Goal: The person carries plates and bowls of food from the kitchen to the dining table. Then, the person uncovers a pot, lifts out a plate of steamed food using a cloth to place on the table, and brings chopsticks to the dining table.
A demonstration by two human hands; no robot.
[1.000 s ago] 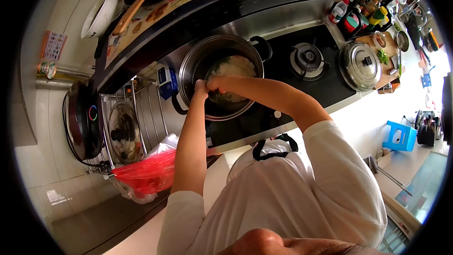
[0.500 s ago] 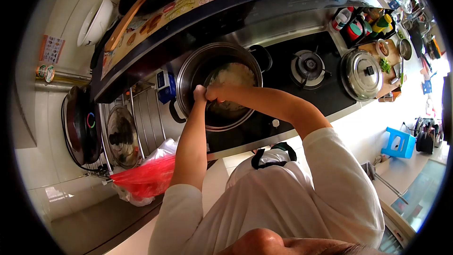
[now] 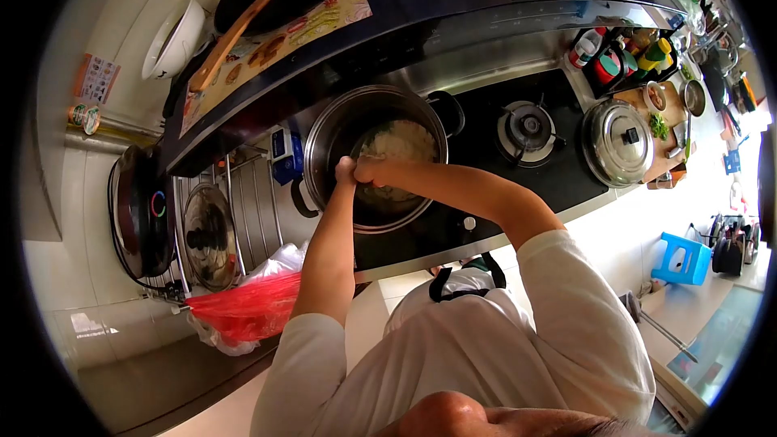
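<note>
A large steel pot (image 3: 325,110) stands on the stove, holding pale food (image 3: 402,141) in what looks like liquid. Over its near left part, my left hand (image 3: 346,170) and my right hand (image 3: 371,170) are close together, side by side. The fingers of both are curled closed. Whatever they grip, if anything, is hidden or too small to make out. The pot's black side handles stick out at the left and the upper right, apart from my hands.
To the right are a gas burner (image 3: 528,129) and a steel pot lid (image 3: 617,136). A cutting board (image 3: 668,110) with chopped greens lies beyond. At left sit a wire rack, a glass lid (image 3: 212,236) and a red plastic bag (image 3: 252,306). The range hood edge overhangs the pot.
The view has shifted slightly, so the pot and stove sit a little lower in it. My hands stay together over the pot, with hardly any visible movement.
</note>
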